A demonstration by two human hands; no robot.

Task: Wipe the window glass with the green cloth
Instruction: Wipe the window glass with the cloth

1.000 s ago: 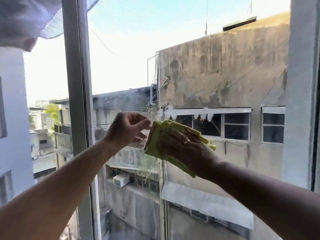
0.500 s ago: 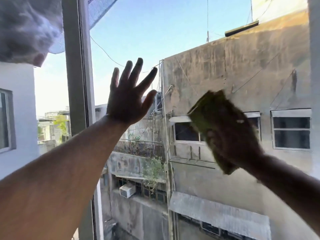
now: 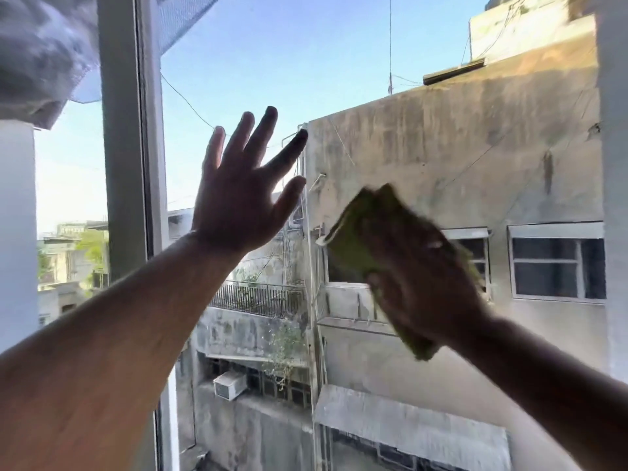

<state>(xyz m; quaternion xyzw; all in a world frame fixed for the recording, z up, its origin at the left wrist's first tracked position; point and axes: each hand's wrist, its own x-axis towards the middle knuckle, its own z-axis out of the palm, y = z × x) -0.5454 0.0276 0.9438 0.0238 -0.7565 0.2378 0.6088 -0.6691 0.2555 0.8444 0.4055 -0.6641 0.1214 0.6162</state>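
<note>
The window glass [image 3: 339, 62] fills most of the view, with buildings and sky behind it. My left hand [image 3: 238, 198] is raised with its fingers spread wide, flat toward the pane, holding nothing. My right hand [image 3: 421, 280] presses the folded green cloth [image 3: 353, 239] against the glass at centre right; the cloth shows above and below the hand and is blurred by motion.
A grey vertical window frame [image 3: 125, 164] stands left of my left hand. White mesh fabric [image 3: 44, 52] bunches at the top left corner. Another pale frame edge [image 3: 615, 198] runs down the far right.
My left hand let go of the cloth, rose and spread its fingers toward the glass. My right hand carried the cloth to the right across the pane.
</note>
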